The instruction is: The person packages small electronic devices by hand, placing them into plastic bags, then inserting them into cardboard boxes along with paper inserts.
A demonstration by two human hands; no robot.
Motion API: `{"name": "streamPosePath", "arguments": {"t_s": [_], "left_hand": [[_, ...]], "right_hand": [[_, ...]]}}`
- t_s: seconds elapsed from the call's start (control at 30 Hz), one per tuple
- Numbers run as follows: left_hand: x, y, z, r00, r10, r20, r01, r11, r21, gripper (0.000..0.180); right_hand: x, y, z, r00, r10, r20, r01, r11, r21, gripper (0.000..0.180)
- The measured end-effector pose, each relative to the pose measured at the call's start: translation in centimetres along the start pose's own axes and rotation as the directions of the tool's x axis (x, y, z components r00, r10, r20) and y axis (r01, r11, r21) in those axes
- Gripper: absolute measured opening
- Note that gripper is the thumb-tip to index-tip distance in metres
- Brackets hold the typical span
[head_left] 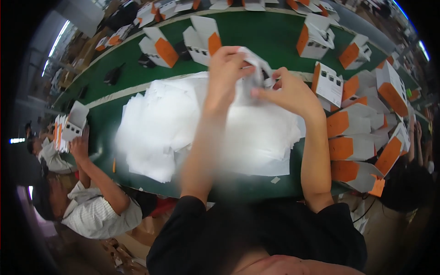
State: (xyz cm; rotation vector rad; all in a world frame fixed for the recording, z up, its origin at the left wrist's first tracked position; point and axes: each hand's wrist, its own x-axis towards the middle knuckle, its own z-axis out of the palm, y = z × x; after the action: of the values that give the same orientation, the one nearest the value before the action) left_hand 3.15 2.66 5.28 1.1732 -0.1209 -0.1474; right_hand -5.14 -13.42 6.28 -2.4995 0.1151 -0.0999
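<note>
My left hand (225, 68) and my right hand (289, 92) are raised together over the green table (261, 34). Both pinch a small white folded sheet or clear bag (256, 68) between their fingers; motion blur hides its exact shape. Below the hands lies a broad loose pile of white sheets (192, 128) spread across the table.
Several white-and-orange cartons stand on the far belt (201, 39) and are stacked at my right (362, 133). A person in a striped shirt (98, 213) at my left holds a white carton (73, 123). Small black items (112, 75) lie on the belt.
</note>
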Motion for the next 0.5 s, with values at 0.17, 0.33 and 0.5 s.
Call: {"name": "streamPosePath", "arguments": {"t_s": [0.17,0.33,0.5], "left_hand": [[-1.6,1.7,5.0,0.968,0.128,0.214,-0.153,0.983,0.104,0.018],[-1.0,5.5,2.3,0.884,0.131,0.449,-0.266,0.931,0.251,0.019],[7.0,8.6,-6.3,0.801,0.599,-0.01,-0.357,0.49,0.795,0.035]], "right_hand": [[3.1,3.3,1.6,0.997,-0.072,-0.037,0.079,0.966,0.247,0.067],[2.2,1.7,0.2,0.98,-0.119,-0.159,0.176,0.893,0.415,0.072],[3.0,1.2,-1.5,0.913,-0.183,-0.364,0.385,0.679,0.625,0.07]]}}
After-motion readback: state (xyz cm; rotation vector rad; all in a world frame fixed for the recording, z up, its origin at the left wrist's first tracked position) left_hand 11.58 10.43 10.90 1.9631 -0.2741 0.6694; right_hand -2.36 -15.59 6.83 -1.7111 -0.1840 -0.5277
